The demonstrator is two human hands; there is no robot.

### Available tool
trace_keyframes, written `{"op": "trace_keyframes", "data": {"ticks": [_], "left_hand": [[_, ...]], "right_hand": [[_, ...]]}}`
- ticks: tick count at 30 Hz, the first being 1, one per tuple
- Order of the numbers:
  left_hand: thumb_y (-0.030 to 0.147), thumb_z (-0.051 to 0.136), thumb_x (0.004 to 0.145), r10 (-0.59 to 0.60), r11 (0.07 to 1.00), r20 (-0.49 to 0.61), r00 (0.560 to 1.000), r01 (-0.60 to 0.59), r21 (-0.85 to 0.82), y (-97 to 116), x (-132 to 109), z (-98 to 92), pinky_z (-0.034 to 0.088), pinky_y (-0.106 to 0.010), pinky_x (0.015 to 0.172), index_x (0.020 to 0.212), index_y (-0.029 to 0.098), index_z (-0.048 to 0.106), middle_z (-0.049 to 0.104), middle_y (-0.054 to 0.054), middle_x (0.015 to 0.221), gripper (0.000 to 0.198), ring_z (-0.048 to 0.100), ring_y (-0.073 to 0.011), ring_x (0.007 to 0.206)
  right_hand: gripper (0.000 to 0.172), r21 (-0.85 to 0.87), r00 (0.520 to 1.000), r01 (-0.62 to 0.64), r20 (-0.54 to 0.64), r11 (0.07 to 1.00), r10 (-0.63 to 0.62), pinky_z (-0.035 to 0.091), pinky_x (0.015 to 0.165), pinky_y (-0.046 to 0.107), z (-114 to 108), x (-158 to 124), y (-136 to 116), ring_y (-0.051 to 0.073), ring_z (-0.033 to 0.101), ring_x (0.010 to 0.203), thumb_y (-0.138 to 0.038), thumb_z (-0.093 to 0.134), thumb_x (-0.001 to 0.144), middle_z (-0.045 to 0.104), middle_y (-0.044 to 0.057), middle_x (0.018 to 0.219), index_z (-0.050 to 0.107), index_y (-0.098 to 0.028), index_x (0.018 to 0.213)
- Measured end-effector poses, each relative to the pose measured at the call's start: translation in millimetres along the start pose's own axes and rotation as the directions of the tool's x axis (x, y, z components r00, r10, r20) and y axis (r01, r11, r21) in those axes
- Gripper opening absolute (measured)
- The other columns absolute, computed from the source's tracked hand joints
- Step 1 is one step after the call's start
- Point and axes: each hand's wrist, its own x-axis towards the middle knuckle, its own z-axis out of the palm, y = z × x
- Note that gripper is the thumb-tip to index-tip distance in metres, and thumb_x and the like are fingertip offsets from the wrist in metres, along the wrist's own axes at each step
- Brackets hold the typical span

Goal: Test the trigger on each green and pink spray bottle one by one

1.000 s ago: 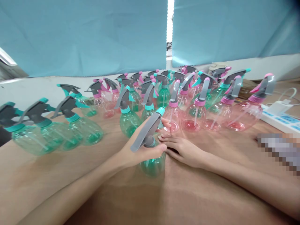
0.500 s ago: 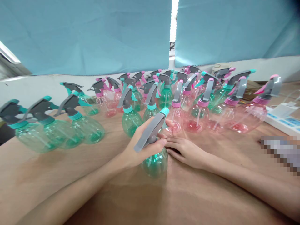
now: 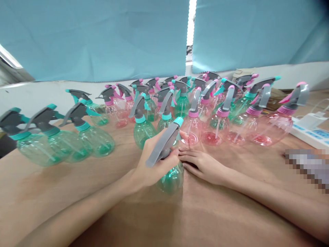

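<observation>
A clear green spray bottle stands on the table in front of me, with a grey trigger head tipped in turquoise. My left hand is wrapped round the neck, just under that head. From the right, my right hand grips the side of the same bottle; its fingertips are partly hidden at the bottle and behind my left hand. Just beyond my hands stand two more green spray bottles and a pink spray bottle.
Three green spray bottles stand in a row at the left. Several pink and green bottles crowd the back, before a blue curtain. A white power strip and a pixelated flat object lie at the right on the wooden table.
My left hand has shifted slightly at the neck, and the trigger head has turned or tilted a little. My right hand stays almost where it was against the bottle.
</observation>
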Motion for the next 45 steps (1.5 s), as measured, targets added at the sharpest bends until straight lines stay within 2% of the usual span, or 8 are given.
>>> {"op": "trace_keyframes", "data": {"ticks": [8, 14, 21, 27, 32, 37, 42, 45], "left_hand": [[0.020, 0.052, 0.073, 0.040, 0.999, -0.008, 0.999, -0.040, 0.018, 3.7, -4.0, -2.1, 0.045, -0.029, 0.058, 0.095, 0.024, 0.058, 0.038, 0.007, 0.056, 0.023, 0.045, -0.0141, 0.049], [0.017, 0.047, 0.077, 0.011, 0.995, -0.102, 0.995, 0.000, 0.100, 12.9, -9.6, 0.9, 0.047, -0.028, 0.063, 0.072, 0.022, 0.047, 0.050, 0.004, 0.064, 0.006, 0.056, -0.0151, 0.062], [0.018, 0.047, 0.072, 0.115, 0.982, -0.104, 0.988, -0.097, 0.164, 7.1, -5.3, -2.2, 0.036, -0.025, 0.047, 0.067, 0.022, 0.044, 0.043, 0.005, 0.057, 0.007, 0.041, -0.0107, 0.048], [0.022, 0.048, 0.075, 0.101, 0.986, -0.056, 0.993, -0.093, 0.141, 3.2, -2.6, -4.3, 0.044, -0.027, 0.054, 0.082, 0.021, 0.058, 0.052, 0.003, 0.063, 0.012, 0.050, -0.0135, 0.054], [0.021, 0.048, 0.080, 0.098, 0.994, -0.017, 0.995, -0.097, 0.042, -2.9, -0.4, -1.0, 0.044, -0.027, 0.055, 0.104, 0.023, 0.055, 0.048, 0.005, 0.063, 0.025, 0.046, -0.0130, 0.052], [0.020, 0.049, 0.079, 0.100, 0.994, -0.042, 0.994, -0.098, 0.037, -6.0, -2.4, 2.0, 0.038, -0.026, 0.049, 0.094, 0.023, 0.056, 0.046, 0.005, 0.064, 0.017, 0.041, -0.0117, 0.049], [0.018, 0.046, 0.082, 0.113, 0.994, -0.042, 0.993, -0.114, -0.005, -7.3, -3.6, 3.0, 0.038, -0.026, 0.050, 0.111, 0.024, 0.054, 0.045, 0.005, 0.066, 0.031, 0.038, -0.0109, 0.049], [0.016, 0.048, 0.081, 0.113, 0.993, -0.040, 0.993, -0.114, -0.030, -7.8, -2.8, 3.4, 0.037, -0.026, 0.048, 0.113, 0.024, 0.054, 0.045, 0.005, 0.067, 0.034, 0.037, -0.0112, 0.050]], "right_hand": [[0.034, 0.000, 1.000, 0.003, 0.005, 1.000, -0.003, 0.043, 0.105, 0.046, 1.4, -0.5, 1.6, 0.024, 0.051, 0.126, -0.024, 0.044, 0.097, 0.061, 0.008, 0.130, 0.059, -0.020, 0.126], [0.033, 0.001, 1.000, 0.010, 0.011, 1.000, -0.010, 0.043, 0.106, 0.045, 2.6, -0.7, 3.1, 0.024, 0.050, 0.127, -0.022, 0.044, 0.096, 0.061, 0.008, 0.130, 0.059, -0.019, 0.125], [0.034, 0.002, 1.000, 0.006, 0.019, 1.000, -0.006, 0.042, 0.106, 0.046, 2.2, -0.9, 2.5, 0.024, 0.050, 0.127, -0.022, 0.043, 0.097, 0.061, 0.008, 0.131, 0.059, -0.021, 0.127], [0.034, -0.003, 1.000, -0.003, 0.024, 1.000, 0.003, 0.042, 0.107, 0.045, 1.5, -0.7, 1.9, 0.024, 0.049, 0.128, -0.023, 0.043, 0.097, 0.061, 0.008, 0.130, 0.059, -0.019, 0.126], [0.034, -0.007, 1.000, 0.004, 0.004, 1.000, -0.004, 0.042, 0.106, 0.045, 2.4, -0.9, 2.3, 0.024, 0.051, 0.127, -0.025, 0.043, 0.097, 0.061, 0.008, 0.130, 0.059, -0.018, 0.126], [0.034, -0.007, 1.000, 0.005, -0.005, 1.000, -0.005, 0.043, 0.105, 0.046, 2.4, -1.0, 1.5, 0.025, 0.051, 0.126, -0.025, 0.043, 0.097, 0.062, 0.008, 0.129, 0.060, -0.020, 0.126], [0.035, -0.006, 1.000, -0.001, 0.004, 1.000, 0.001, 0.043, 0.105, 0.046, 2.2, -0.9, 1.3, 0.025, 0.051, 0.126, -0.025, 0.043, 0.097, 0.061, 0.009, 0.130, 0.058, -0.020, 0.128], [0.035, -0.005, 1.000, 0.001, 0.002, 1.000, -0.001, 0.043, 0.105, 0.046, 2.0, -0.8, 1.4, 0.025, 0.050, 0.127, -0.025, 0.043, 0.097, 0.062, 0.009, 0.129, 0.059, -0.019, 0.128]]}}
